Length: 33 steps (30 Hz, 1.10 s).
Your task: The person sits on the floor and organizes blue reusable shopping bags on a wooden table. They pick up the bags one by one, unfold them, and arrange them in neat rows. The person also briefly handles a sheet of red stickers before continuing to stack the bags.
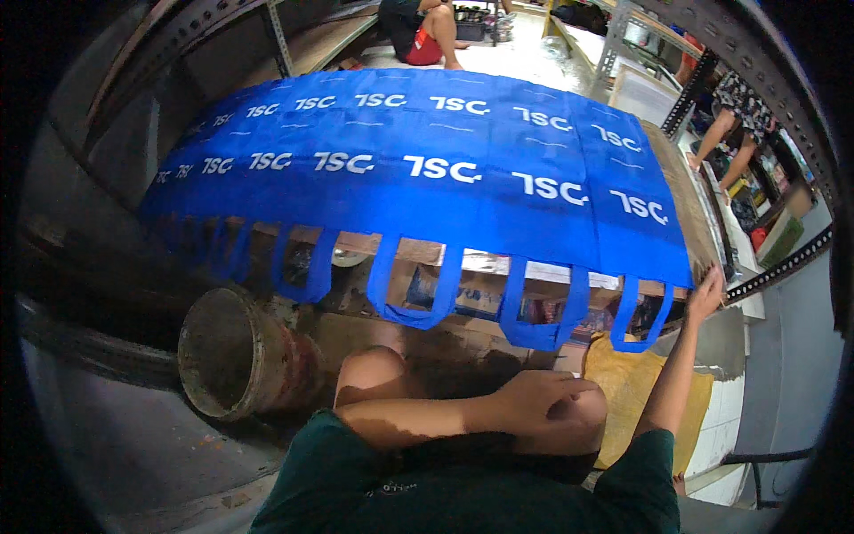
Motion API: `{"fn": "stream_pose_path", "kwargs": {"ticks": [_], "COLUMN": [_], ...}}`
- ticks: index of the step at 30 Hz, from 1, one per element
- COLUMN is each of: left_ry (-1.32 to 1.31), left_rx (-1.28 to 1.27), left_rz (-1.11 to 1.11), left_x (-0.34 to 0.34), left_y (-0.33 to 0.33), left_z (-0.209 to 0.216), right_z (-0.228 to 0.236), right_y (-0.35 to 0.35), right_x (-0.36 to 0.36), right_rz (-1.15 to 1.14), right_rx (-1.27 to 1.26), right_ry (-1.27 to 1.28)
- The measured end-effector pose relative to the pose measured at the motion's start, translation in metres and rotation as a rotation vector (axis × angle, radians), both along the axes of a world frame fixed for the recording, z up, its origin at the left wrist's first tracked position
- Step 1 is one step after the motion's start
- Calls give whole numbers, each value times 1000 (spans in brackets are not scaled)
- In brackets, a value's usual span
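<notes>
Blue cloth tote bags (374,200) with white printing lie flat in an overlapping row across a wooden worktop. Several of their loop handles (418,318) hang down over the near edge. My right hand (705,292) is at the worktop's right edge, beside the near right corner of the last bag, with its fingers stretched out. It grips nothing that I can see. Over my right knee lies my left hand (536,396), away from the bags. Its fingers are bent down and mostly hidden, and nothing visible is held.
A dirty bucket (222,354) lies tipped at the left, below the worktop. A yellow sack (627,396) is by my right knee. Perforated metal shelf posts (689,93) stand around. Two other people are beyond: one seated (427,40) at the back, one (738,116) at the right.
</notes>
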State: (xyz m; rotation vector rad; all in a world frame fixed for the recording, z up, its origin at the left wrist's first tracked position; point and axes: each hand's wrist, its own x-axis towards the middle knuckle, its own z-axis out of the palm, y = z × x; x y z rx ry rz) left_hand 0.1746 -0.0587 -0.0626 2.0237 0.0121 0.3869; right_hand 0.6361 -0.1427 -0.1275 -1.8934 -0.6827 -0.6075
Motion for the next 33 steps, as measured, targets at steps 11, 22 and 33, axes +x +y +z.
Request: {"fn": "stream_pose_path", "kwargs": {"ticks": [11,22,33], "left_ry": [84,89,294], "left_rx": [206,405,484], "left_rz": [-54,-197,-243], "left_x": [-36,-57,20], "left_y": [-2,11,13], "left_z": [-18,-29,2], "right_z": [-12,-15,36], "right_y": [-7,-19,-42], "right_x": [-24,-52,-13], "right_rz": [51,77,-60], "right_rx": [56,74,403], "right_ry": [-1,178,102]}}
